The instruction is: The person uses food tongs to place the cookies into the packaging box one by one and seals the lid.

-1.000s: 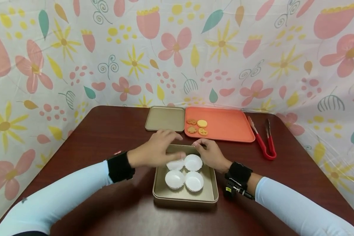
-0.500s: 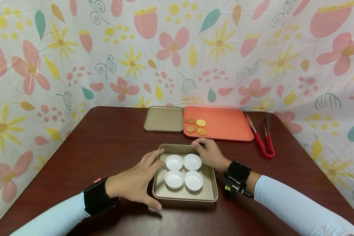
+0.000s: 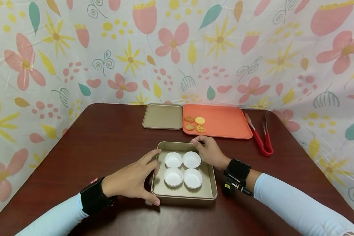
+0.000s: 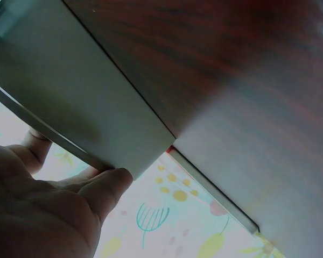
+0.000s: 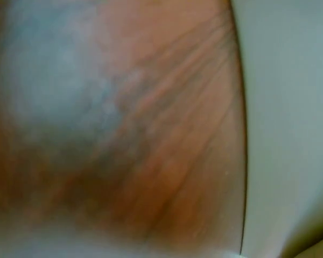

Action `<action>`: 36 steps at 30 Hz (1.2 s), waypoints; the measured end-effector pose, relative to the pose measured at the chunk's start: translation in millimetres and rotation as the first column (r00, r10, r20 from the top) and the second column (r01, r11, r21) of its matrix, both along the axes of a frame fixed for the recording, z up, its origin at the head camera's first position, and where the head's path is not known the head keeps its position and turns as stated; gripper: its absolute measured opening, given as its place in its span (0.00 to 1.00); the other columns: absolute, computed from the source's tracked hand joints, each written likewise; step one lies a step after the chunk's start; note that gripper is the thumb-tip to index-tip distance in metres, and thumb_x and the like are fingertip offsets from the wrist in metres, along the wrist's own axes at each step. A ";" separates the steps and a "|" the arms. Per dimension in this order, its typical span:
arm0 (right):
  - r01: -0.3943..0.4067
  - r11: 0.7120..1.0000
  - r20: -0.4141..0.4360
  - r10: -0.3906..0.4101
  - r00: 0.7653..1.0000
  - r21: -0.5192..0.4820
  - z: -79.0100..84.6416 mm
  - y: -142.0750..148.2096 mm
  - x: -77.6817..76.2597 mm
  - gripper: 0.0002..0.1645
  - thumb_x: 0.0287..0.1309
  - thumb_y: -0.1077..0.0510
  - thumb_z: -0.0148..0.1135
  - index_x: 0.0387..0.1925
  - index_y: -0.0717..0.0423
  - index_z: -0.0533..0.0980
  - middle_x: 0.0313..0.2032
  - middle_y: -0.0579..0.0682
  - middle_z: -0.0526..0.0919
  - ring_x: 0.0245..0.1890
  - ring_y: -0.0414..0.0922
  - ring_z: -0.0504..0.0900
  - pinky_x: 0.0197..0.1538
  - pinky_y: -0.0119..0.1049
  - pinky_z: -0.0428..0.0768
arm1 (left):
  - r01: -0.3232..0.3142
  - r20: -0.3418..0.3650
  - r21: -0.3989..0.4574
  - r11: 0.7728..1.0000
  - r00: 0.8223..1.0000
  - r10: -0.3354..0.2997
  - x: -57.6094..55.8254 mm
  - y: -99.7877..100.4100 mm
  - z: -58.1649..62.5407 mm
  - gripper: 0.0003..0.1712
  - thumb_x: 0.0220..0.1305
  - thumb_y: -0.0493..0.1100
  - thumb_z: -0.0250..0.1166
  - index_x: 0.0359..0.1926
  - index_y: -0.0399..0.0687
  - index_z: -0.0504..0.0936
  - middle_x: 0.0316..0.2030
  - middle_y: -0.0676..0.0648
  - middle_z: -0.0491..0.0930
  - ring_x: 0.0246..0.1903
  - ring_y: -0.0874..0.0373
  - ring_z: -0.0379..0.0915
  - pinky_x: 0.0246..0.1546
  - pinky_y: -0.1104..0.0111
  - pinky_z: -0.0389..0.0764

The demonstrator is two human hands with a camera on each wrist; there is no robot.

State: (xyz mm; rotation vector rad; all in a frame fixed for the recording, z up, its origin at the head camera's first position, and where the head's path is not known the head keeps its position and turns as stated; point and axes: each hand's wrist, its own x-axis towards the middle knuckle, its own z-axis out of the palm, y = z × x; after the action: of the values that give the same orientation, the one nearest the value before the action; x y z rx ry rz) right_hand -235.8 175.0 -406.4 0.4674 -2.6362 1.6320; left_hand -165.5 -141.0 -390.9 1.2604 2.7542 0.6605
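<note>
A square gold baking pan (image 3: 207, 191) sits on the table in front of me, with several white paper cupcake liners (image 3: 173, 177) grouped in its middle. My left hand (image 3: 129, 178) grips the pan's left side in the head view, fingers at the back left corner and thumb at the front left corner. In the left wrist view, the left hand's fingers (image 4: 110, 185) lie at the rim and against the outer wall. My right hand (image 3: 210, 152) holds the back right of the rim, fingers curled. The right wrist view shows mostly blurred tabletop and the pan's pale wall (image 5: 285, 107).
Behind the pan lie a flat gold tray (image 3: 163, 116) and an orange tray (image 3: 224, 123) carrying several small cookies (image 3: 199, 121). Red-handled tongs (image 3: 264, 149) rest at the right. A floral curtain (image 3: 171, 65) hangs behind the dark wooden table (image 3: 106, 137).
My left hand has moved from above the liners down and left to the pan's left side, and its fingers have closed in on it. The right hand keeps its place at the rim.
</note>
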 end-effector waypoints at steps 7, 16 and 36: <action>-0.041 0.997 0.016 0.040 0.999 0.067 5.8 5.7 -3.2 0.13 0.77 0.57 0.56 0.47 0.63 0.82 0.42 0.56 0.82 0.25 0.39 0.73 0.46 0.36 0.73 | 0.003 0.027 0.005 1.000 1.000 -0.003 0.9 1.4 0.7 0.44 0.38 0.79 0.76 0.43 0.61 0.66 0.78 0.42 0.49 0.58 0.53 0.72 0.37 0.71 0.77; -0.059 0.994 0.083 0.051 0.995 0.094 22.9 6.7 -6.7 0.16 0.76 0.56 0.57 0.53 0.66 0.79 0.51 0.57 0.82 0.53 0.50 0.77 0.58 0.45 0.74 | 0.012 0.034 0.008 1.000 0.999 -0.012 1.2 2.8 -1.4 0.44 0.40 0.80 0.74 0.43 0.59 0.66 0.78 0.43 0.48 0.56 0.53 0.74 0.35 0.72 0.76; 0.243 0.787 -0.200 -0.155 0.967 0.567 67.3 56.2 -48.4 0.42 0.73 0.45 0.57 0.72 0.72 0.59 0.66 0.74 0.64 0.66 0.72 0.61 0.66 0.66 0.61 | 0.015 0.016 0.009 1.000 1.000 -0.015 2.7 3.2 -1.2 0.44 0.40 0.77 0.76 0.44 0.58 0.65 0.79 0.44 0.46 0.67 0.49 0.65 0.43 0.68 0.78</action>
State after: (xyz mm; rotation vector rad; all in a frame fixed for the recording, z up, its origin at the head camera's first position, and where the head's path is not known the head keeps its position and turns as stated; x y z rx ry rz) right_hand -284.2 231.2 -339.0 0.2703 -2.9110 0.6612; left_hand -162.8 -137.7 -392.1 1.2708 2.7290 0.6798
